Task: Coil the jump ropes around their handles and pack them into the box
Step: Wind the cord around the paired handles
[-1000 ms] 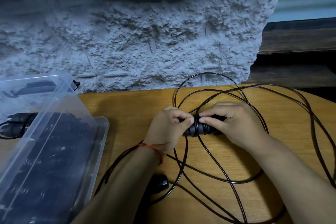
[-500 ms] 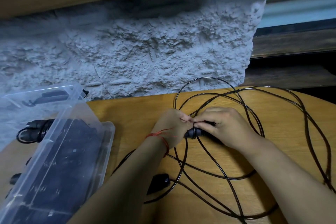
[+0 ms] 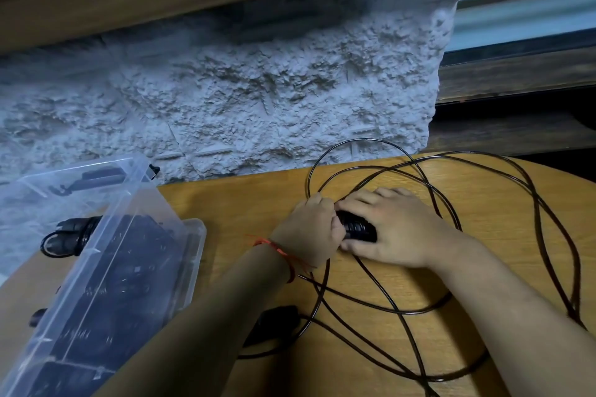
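1. Half a second ago my right hand (image 3: 392,230) only pinched at the handle (image 3: 356,229) with its fingertips. Now it lies across the handle, covering the right part.
2. More of the handle shows between my hands than it did then, with dark turns of rope wound round it.
3. My left hand (image 3: 309,230) has stayed at the handle's left end, and the loose loops of rope (image 3: 409,313) lie on the table (image 3: 232,203) much as they did.
4. The second handle (image 3: 277,319) has not moved. It lies on the table just beside my left forearm, with rope running off it.
5. My left hand is closed, fingers curled tight against the left end of the handle and knuckles up. A red thread (image 3: 277,251) sits round that wrist.
6. My right hand is half closed, with the fingers reaching leftward over the top of the handle and the thumb beneath it, so the handle is gripped between them. The fingertips touch my left hand.
7. Both forearms come in from the lower edge and meet over the middle of the table.
8. The clear box (image 3: 145,193) stands well apart to the left with dark things inside, and a coiled rope (image 3: 64,235) lies outside it on its far side.
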Available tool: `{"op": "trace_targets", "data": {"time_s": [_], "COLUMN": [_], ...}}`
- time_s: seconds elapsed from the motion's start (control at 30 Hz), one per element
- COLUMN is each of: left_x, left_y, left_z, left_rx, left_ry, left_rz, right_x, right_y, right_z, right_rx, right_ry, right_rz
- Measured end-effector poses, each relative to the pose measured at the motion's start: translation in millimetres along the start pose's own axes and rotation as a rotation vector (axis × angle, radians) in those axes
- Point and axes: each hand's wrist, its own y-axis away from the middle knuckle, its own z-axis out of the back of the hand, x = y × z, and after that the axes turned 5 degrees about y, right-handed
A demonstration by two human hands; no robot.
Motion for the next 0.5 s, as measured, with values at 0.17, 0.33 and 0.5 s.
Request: {"op": "trace_targets", "data": {"time_s": [0.17,0.33,0.5], "left_x": [3,13,25], "left_y": [9,15,16], "left_z": [5,11,3], "left_rx": [-0.009,-0.087,-0.193], "left_ry": [0.182,0.290,0.576], "left_rz": [0.048,-0.062,-0.048], "right_x": [18,1,-12], "right_y": [-3,-3,0], "right_z": [3,3,8], "right_rx": [-0.135,-0.152,-0.123], "right_ry": [0.072,-0.032,-0.180], "right_rz": [-0.098,-0.148,-0.255]}}
